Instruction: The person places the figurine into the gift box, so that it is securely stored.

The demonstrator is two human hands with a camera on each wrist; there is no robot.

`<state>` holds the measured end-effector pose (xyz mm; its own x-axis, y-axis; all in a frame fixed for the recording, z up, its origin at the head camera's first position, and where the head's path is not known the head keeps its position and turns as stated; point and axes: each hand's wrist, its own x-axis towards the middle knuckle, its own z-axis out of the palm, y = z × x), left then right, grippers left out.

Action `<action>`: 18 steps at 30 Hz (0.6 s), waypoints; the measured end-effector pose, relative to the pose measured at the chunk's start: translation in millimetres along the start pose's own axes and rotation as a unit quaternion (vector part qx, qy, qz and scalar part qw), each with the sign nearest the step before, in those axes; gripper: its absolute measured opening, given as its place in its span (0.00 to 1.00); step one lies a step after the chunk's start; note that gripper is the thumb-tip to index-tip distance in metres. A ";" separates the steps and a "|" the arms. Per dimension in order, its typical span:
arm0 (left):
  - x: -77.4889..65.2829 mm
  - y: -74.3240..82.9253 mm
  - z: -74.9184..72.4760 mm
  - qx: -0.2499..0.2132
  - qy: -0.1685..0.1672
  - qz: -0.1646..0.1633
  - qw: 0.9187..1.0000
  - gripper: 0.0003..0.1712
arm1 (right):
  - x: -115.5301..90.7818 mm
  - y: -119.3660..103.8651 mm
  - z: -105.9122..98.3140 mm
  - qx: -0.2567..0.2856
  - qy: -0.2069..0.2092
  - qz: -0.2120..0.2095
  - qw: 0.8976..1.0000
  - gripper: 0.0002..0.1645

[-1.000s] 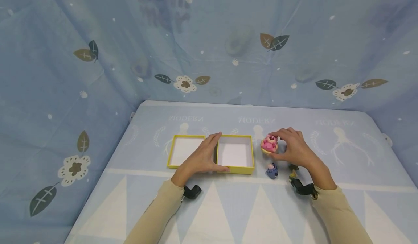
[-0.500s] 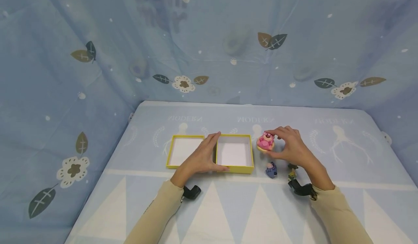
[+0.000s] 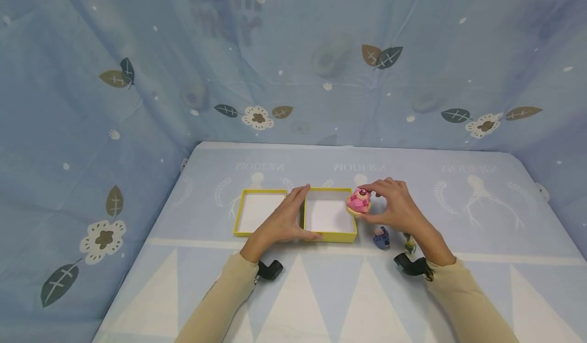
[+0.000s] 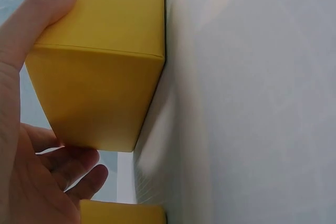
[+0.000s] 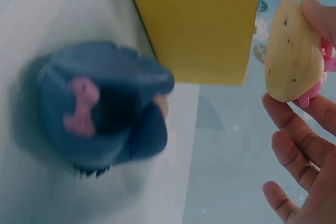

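The fingers (image 5: 299, 135) of the right hand (image 3: 396, 208) are parted only by the width of the pink bear figurine (image 3: 359, 201), which they pinch between thumb and fingertip, while the lower fingers in the right wrist view are bent loosely, clear of it. The bear is held off the table (image 3: 518, 220) at the right rim of the deeper yellow box (image 3: 338, 237), overlapping that rim in the head view; the right wrist view shows it above the wall's top edge with a narrow gap between, its pale yellow, dark-speckled base turned toward the camera. The left hand (image 3: 282, 220) grips the box from its left side, spread wide, with the thumb on the near wall and the other fingertips reaching the far left corner. The white inside of the box faces up. To its left lies a shallow yellow lid (image 3: 261, 213), also with its white inside upward. A blue donkey figurine (image 3: 381, 238) with a pink bow rests on the table near the box's right wall, below the right hand, and a green-and-yellow figurine (image 3: 409, 243) stands farther right, partly hidden by the right wrist. Black wrist cameras (image 3: 270, 270) sit at both tan sleeves (image 3: 220, 297), and a blue curtain (image 3: 298, 42) printed with flowers and leaves hangs behind.
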<state>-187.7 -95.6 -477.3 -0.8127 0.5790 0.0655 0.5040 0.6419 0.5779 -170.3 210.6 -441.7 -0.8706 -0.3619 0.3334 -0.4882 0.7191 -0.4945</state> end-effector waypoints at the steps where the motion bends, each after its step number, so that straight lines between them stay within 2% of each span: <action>1: 0.1 -0.1 0.0 -0.001 -0.001 -0.002 1.000 0.75 | 0.7 -1.6 1.2 0.000 0.002 -0.002 1.000 0.38; 9: 1.4 0.1 0.1 -0.007 -0.002 -0.004 1.000 0.75 | 9.9 -12.9 13.6 0.026 0.024 -0.038 0.999 0.36; 18: 1.5 0.7 0.6 -0.010 0.003 -0.006 1.000 0.75 | 20.4 -25.5 34.5 0.053 0.004 -0.056 0.997 0.37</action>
<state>-188.4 -94.0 -477.3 -0.8209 0.5675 0.0635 0.4879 0.6391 0.5946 -177.7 164.4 -449.9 -0.8102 -0.4310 0.3972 -0.5860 0.6071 -0.5367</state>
